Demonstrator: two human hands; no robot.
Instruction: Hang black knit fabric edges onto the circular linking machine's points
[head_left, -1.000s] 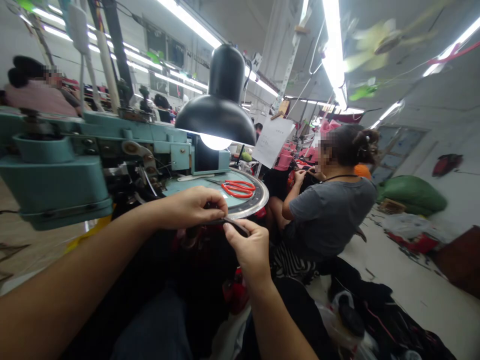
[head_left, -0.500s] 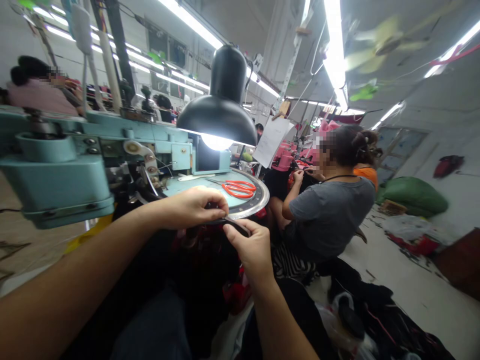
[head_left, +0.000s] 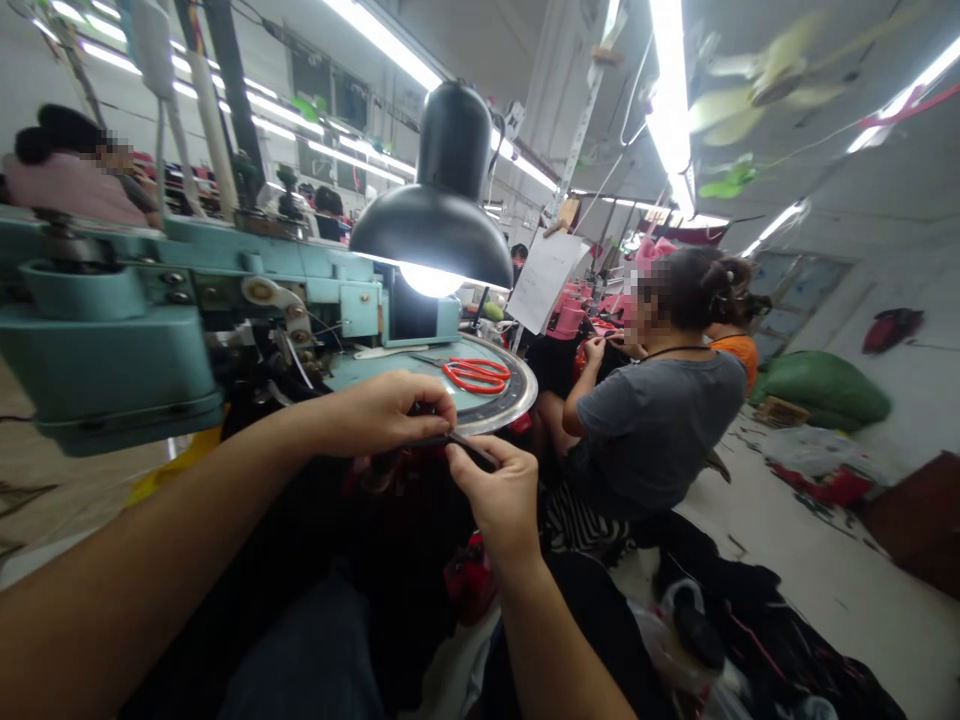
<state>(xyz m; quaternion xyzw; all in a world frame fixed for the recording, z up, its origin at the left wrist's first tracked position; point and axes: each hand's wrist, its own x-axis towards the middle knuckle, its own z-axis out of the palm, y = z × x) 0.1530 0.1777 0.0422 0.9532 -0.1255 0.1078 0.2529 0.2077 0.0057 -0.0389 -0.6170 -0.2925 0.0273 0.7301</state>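
My left hand [head_left: 386, 412] is closed, with thumb and fingers pinching a dark, narrow strip [head_left: 474, 452] that looks like cloth. The other part of the strip is gripped between the thumb and fingers of my right hand [head_left: 501, 492]. Both hands meet at the near rim of a round, pale blue machine bed [head_left: 517, 395]. Just beyond them, scissors with red-orange handles [head_left: 477, 376] lie on that bed. Dark cloth [head_left: 390, 540] hangs below my hands and over my lap; how it joins the strip is hidden.
A teal sewing machine [head_left: 112, 350] stands at the left, its needle area beside the bed. Low over the bed hangs a lit black lamp [head_left: 435, 225]. At right a co-worker in a grey shirt [head_left: 667, 415] sits close by. Dark cloth and plastic bags [head_left: 697, 630] lie on the floor.
The view has shifted very slightly. Both hands keep their hold on the dark strip, with only a tiny movement of the fingers.
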